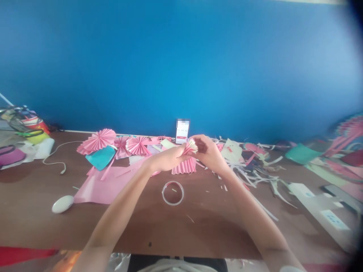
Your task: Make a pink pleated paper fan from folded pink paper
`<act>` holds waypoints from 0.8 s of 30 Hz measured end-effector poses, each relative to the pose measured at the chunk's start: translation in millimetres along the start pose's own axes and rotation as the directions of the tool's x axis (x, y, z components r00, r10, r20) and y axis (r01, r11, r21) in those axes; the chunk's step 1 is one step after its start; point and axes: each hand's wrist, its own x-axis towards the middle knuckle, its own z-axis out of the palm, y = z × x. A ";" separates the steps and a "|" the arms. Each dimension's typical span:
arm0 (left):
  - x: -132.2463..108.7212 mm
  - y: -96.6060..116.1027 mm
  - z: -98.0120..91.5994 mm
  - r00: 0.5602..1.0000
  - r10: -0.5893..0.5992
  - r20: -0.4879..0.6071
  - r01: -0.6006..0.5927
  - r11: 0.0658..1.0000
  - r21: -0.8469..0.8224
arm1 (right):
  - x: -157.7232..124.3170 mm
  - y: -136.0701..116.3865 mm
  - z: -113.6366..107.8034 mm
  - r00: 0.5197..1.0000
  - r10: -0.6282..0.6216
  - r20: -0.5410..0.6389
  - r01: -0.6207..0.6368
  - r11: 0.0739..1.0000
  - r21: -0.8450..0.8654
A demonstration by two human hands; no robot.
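Both of my hands meet above the middle of the table around a small pleated pink paper (190, 147) with pale edges. My left hand (172, 158) pinches it from the left side. Curled fingers of my right hand (206, 149) close on its right side. Below them a pink accordion-folded paper (184, 166) lies on the table (170, 230). A clear ring-shaped roll of tape (172, 193) lies nearer, between my forearms. Behind my hands a phone (182, 131) stands upright with its screen lit.
Pink paper fans (99, 140), a teal piece (101, 157) and pink sheets (99, 187) lie left, beside a white oval object (62, 204). White paper strips (255, 177) and a power strip (320, 209) are right. A blue wall (170, 68) rises behind.
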 end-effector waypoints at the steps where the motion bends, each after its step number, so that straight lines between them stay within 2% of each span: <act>1: 0.0 0.2 0.8 1.000 -0.006 0.024 0.006 1.000 0.006 | 0.5 -0.9 -3.2 0.999 -0.025 0.024 0.026 1.000 -0.018; 4: -0.9 1.1 3.8 0.991 -0.073 0.110 0.069 0.997 0.044 | 1.2 -4.8 -12.9 0.983 -0.044 0.179 0.060 0.995 -0.083; 7: -2.5 2.8 5.8 0.982 -0.085 0.170 0.079 0.996 0.042 | 0.5 -6.3 -19.3 0.967 -0.023 0.252 0.046 0.995 -0.088; 11: -3.6 6.4 5.0 0.978 -0.149 0.149 0.136 0.986 0.091 | -1.3 -6.7 -22.1 0.953 -0.042 0.301 0.082 0.989 -0.121; 15: -3.7 8.7 4.3 0.981 -0.150 0.121 0.137 0.984 0.111 | -2.9 -10.9 -23.6 0.947 -0.074 0.314 0.149 0.964 -0.222; 20: -2.1 6.9 6.1 0.974 -0.209 0.088 0.184 0.956 0.230 | -6.8 -16.7 -17.4 0.927 -0.094 0.362 0.189 0.953 -0.238; 24: -1.2 2.7 5.7 0.969 -0.213 0.128 0.182 0.959 0.219 | -6.6 -13.8 -11.4 0.946 -0.083 0.312 0.184 0.932 -0.311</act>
